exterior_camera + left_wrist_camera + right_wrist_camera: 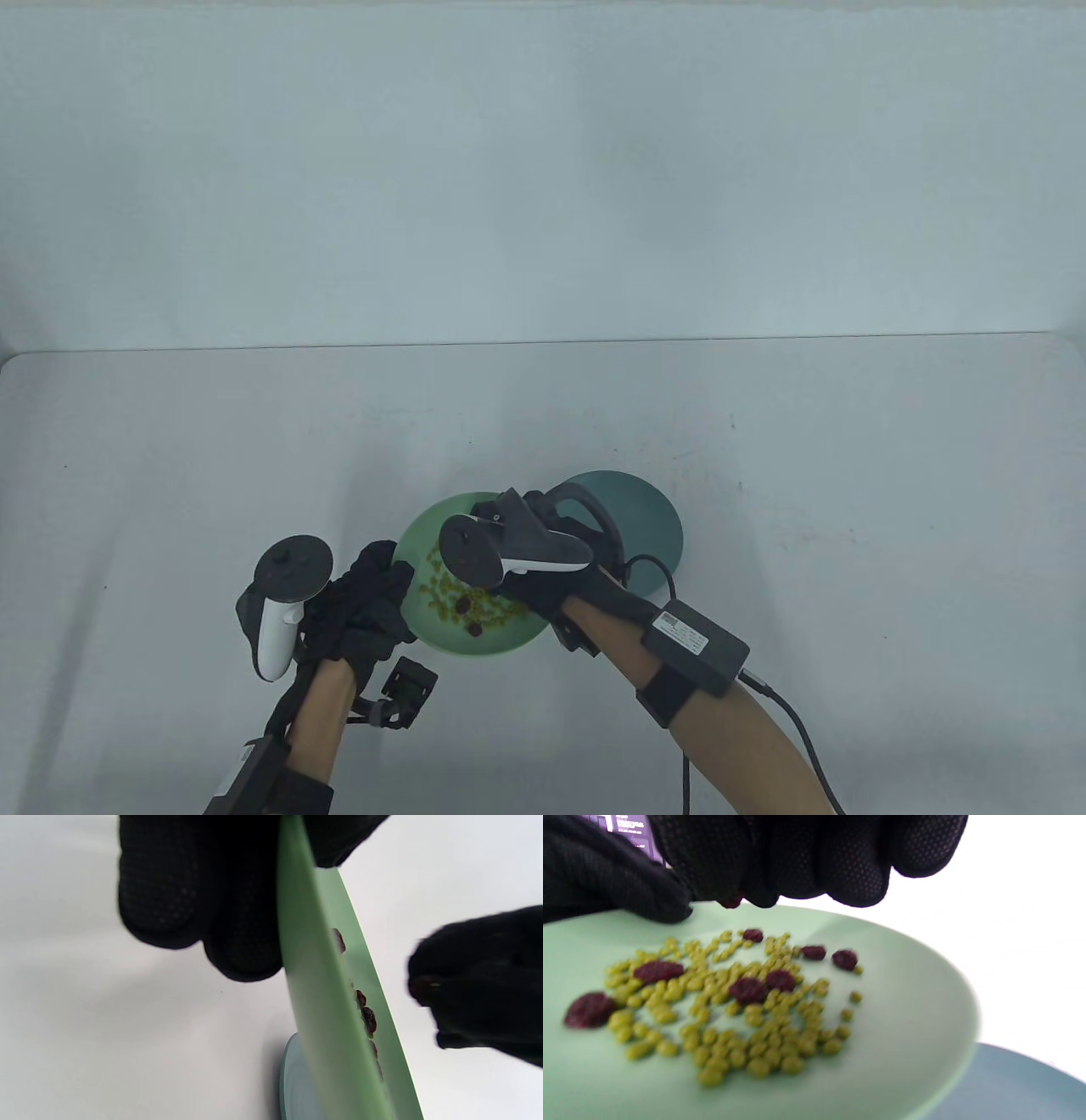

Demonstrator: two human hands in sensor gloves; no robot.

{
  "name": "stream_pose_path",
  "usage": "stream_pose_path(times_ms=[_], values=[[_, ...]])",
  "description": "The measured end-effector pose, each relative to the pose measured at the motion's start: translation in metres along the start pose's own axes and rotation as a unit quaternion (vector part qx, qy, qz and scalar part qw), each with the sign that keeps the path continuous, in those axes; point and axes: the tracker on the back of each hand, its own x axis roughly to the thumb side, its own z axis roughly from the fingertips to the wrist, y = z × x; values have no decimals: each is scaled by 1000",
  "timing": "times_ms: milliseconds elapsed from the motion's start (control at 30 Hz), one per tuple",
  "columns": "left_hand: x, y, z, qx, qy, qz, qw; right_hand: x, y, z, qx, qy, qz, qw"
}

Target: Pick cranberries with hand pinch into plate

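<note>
We've got our left hand [373, 594] gripping the green plate [314, 984] rim, lower middle, to steady it, while right-hand fingers [797, 866] pinch one cranberry [730, 902] above the other cranberries [748, 989], teal plate [653, 509] just right

White table [848, 475] bearing two plates

A light green plate [424, 531] with its load of small pieces sits near the front edge; a teal plate [653, 509] lies just beside it, their rims seeming to overlap.
</note>
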Motion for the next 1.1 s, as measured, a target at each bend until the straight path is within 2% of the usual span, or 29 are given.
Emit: stream_pose_path(times_ms=[233, 467, 567, 700, 867, 1100], values=[[-2, 2, 0, 5, 4, 2, 1000, -40, -20, 11, -26, 53, 0, 998], [-5, 7, 0, 13, 11, 0, 1000, -96, -12, 20, -24, 133, -21, 991], [-6, 9, -1, 15, 11, 0, 1000, -118, 5, 23, -10, 168, -40, 985], [-6, 10, -2, 16, 12, 1, 1000, -139, 42, 23, 24, 210, -59, 976], [-6, 10, -2, 16, 9, 2, 1000, -149, 81, 20, 61, 239, -74, 966], [-6, 11, -2, 17, 10, 2, 1000, -148, 110, 15, 93, 250, -64, 962]])
